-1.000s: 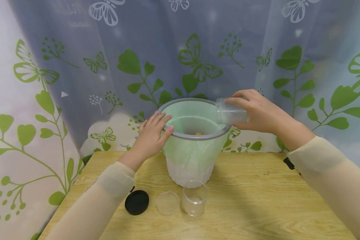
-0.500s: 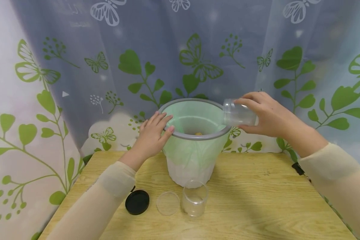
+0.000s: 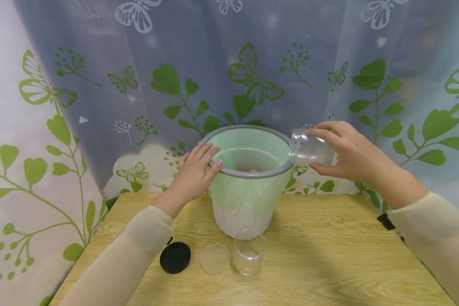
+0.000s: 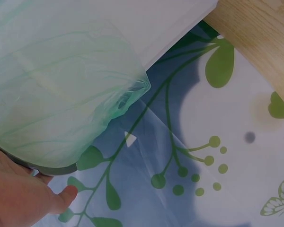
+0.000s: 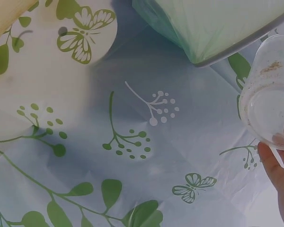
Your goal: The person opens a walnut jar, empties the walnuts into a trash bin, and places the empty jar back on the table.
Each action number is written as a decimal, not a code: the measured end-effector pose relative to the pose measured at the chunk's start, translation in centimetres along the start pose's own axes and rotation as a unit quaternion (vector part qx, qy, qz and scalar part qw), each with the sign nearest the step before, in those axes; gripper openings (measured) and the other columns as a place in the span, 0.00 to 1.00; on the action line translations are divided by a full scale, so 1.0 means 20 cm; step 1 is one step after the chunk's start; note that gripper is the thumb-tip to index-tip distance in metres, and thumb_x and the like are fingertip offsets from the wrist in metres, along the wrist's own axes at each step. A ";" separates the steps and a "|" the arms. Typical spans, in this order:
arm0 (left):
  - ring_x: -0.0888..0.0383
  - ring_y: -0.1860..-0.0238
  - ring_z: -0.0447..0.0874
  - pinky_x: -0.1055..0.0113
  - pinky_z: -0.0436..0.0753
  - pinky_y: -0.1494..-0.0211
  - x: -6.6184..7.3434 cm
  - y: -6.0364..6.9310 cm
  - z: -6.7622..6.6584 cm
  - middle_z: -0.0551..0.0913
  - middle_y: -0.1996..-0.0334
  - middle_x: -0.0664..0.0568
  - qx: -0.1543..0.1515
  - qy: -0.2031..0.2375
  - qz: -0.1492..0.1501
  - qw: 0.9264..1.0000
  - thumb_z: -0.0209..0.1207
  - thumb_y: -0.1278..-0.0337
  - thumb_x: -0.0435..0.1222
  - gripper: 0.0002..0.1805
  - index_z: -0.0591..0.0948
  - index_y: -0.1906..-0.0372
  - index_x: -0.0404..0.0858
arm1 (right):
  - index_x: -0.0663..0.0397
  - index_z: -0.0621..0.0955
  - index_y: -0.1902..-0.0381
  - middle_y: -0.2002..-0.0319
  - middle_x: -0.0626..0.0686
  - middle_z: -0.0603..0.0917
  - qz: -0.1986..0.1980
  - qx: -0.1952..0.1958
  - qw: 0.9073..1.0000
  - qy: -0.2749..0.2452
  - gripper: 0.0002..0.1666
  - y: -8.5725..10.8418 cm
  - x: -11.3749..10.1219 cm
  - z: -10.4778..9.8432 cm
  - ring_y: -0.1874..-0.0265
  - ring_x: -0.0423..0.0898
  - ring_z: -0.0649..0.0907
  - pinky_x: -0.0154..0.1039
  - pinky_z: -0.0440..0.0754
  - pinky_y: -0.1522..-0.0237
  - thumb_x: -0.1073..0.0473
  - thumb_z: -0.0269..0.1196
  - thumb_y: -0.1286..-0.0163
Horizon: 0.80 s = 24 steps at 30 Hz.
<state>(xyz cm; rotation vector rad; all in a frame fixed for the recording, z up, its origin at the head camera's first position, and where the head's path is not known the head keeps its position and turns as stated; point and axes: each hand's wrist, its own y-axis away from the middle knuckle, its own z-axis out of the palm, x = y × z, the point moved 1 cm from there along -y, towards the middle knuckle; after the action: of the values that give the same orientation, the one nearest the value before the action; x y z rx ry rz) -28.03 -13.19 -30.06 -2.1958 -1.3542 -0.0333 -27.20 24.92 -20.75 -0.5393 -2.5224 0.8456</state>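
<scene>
A white trash bin (image 3: 239, 216) with a pale green bag liner (image 3: 248, 193) and a grey rim stands on the table. My left hand (image 3: 193, 174) rests on the left of that rim with its fingers reaching over it. At the right side of the rim, my right hand (image 3: 357, 155) grips a clear plastic jar (image 3: 307, 146) between thumb and fingers. The jar lies on its side, its mouth towards the bin. Some brown residue (image 5: 270, 67) clings inside it in the right wrist view. Something yellowish (image 3: 253, 170) shows in the bin.
In front of the bin, a second clear jar (image 3: 248, 265) stands upright. To its left lie a thin clear disc (image 3: 214, 259) and a black lid (image 3: 175, 258) on the wooden table (image 3: 329, 259). A leaf-and-butterfly patterned curtain (image 3: 199, 34) hangs close behind.
My right hand has drawn the jar to the right, from over the bin's opening to its rim. The left hand has stayed in place.
</scene>
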 end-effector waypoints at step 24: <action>0.46 0.20 0.40 0.35 0.46 0.27 0.00 0.00 0.00 0.55 0.22 0.48 -0.003 -0.003 -0.002 1.000 0.32 0.23 0.61 0.35 0.59 0.21 0.50 | 0.62 0.79 0.41 0.48 0.64 0.79 0.005 0.031 0.999 0.013 0.42 0.16 -0.09 -0.03 0.51 0.62 0.78 0.55 0.72 0.52 0.30 0.56 0.31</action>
<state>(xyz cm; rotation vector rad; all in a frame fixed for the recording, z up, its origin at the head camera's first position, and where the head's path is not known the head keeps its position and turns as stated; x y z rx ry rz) -28.03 -13.18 -30.07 -2.2002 -1.3631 -0.0321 -24.63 26.68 -22.84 -0.5411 -2.4640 0.9108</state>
